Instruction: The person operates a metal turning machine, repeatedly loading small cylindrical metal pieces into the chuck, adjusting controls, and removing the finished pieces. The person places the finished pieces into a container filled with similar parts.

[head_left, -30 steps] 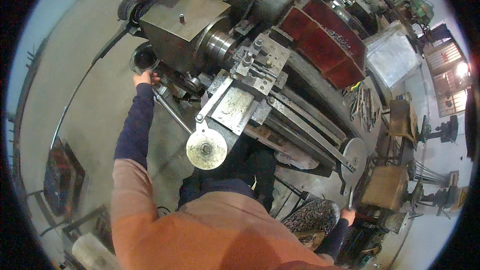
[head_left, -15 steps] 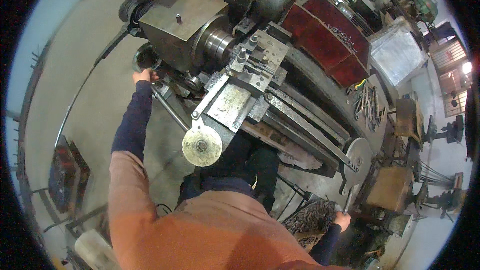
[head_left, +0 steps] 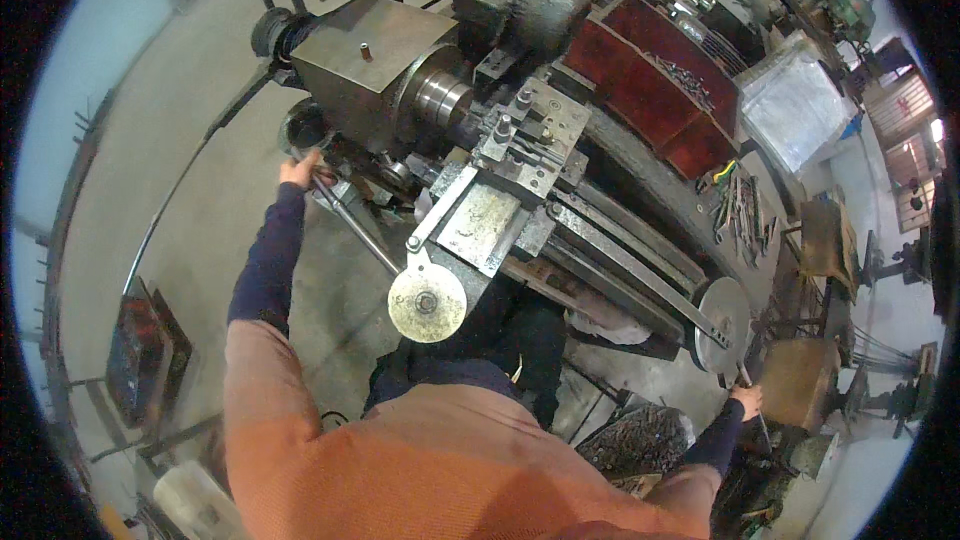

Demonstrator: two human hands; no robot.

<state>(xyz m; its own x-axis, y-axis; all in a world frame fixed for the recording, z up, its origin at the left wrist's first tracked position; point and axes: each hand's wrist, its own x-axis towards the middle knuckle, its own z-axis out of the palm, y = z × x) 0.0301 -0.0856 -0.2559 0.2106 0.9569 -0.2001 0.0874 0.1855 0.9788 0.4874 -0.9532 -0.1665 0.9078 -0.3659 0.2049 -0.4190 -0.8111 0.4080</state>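
Note:
A small metal lathe with a grey headstock (head_left: pixel 366 45) and bright round spindle (head_left: pixel 442 98) fills the upper middle. My left hand (head_left: pixel 299 169) is closed round the upper end of a long steel rod lever (head_left: pixel 362 230), which slopes down to a pale round disc (head_left: pixel 427 304). Far to the right, my right hand (head_left: pixel 746 401) grips a thin handle (head_left: pixel 744 374) beside a grey disc (head_left: pixel 722 325). A link bar (head_left: pixel 640 265) runs from that disc to the slide. Next to the spindle stands the bolted tool post (head_left: pixel 520 130).
Behind the lathe are a motor (head_left: pixel 520 5) and a red tray (head_left: pixel 640 80) with small metal parts. Several hand tools (head_left: pixel 745 212) lie on the bench at right. A heap of dark metal chips (head_left: pixel 640 440) sits low near my right forearm.
My right hand has swung up and to the right with the handle, and its disc has turned. The tool slide sits slightly farther from the spindle. My left hand stays at its lever.

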